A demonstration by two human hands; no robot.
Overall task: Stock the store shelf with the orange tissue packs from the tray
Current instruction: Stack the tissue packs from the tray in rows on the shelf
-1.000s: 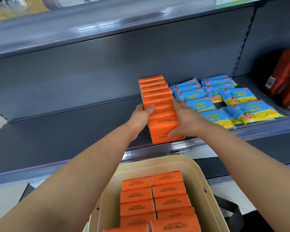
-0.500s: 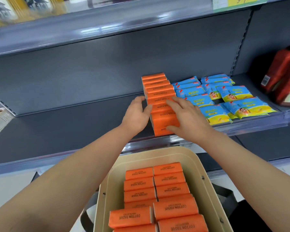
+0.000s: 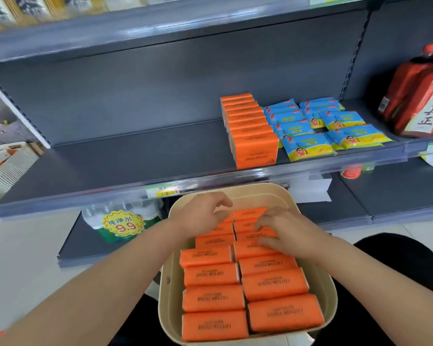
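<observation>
My left hand (image 3: pixel 200 211) and right hand (image 3: pixel 285 233) are bare; forearms unsleeved, no rings, watch or gloves worn

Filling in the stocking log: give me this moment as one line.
phase: reaching for next packs | left hand: open over tray | right hand: open on tray's orange tissue packs | shelf row: placed beside blue packs

Bright even store light, glare on shelf edge (image 3: pixel 210 181), blurred top, wide-angle bowing

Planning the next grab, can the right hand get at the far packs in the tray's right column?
Probably yes: the right hand already rests on the far right-column packs in the tray, nothing covering them.
</observation>
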